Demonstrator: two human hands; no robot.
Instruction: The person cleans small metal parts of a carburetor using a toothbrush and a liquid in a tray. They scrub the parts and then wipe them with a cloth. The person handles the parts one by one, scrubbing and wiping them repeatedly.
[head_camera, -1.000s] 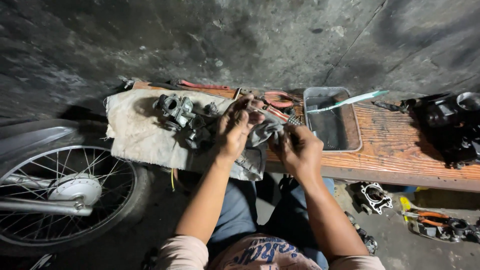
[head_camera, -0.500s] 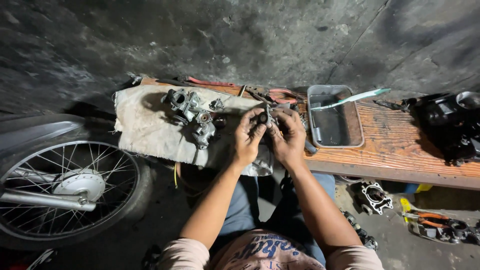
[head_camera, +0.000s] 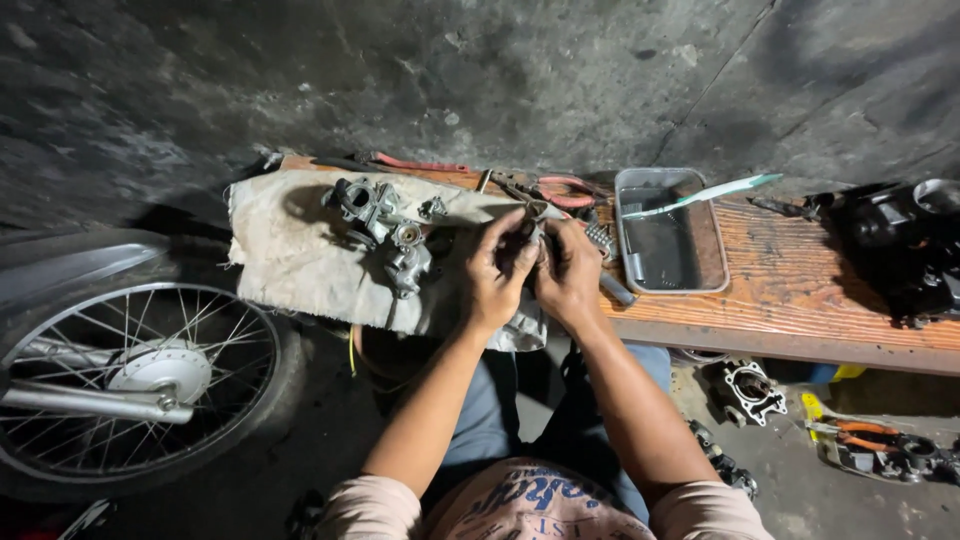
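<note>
At the bottom centre of the frame our forearms rise from the lap toward the counter (head_camera: 800, 300). Our left hand (head_camera: 497, 268) and right hand (head_camera: 568, 272) meet at the centre of the frame, fingers curled and pressed together around a small metal part (head_camera: 531, 228). The part sits between both sets of fingertips, just above the counter edge; its exact shape is hidden by the fingers.

Under the hands lies a cloth (head_camera: 300, 250), draped over the counter's near edge. On the cloth, just left of our left hand, rests a carburetor (head_camera: 385, 225). Just right of our right hand stands a metal tray (head_camera: 668, 235) with a toothbrush (head_camera: 705, 195) laid across its far rim. Beyond the hands, red-handled pliers (head_camera: 560, 188) lie near the wall.

At the lower left of the frame we see a spoked wheel (head_camera: 130, 385). At the right edge, a black engine part (head_camera: 900, 245) sits on the counter.
</note>
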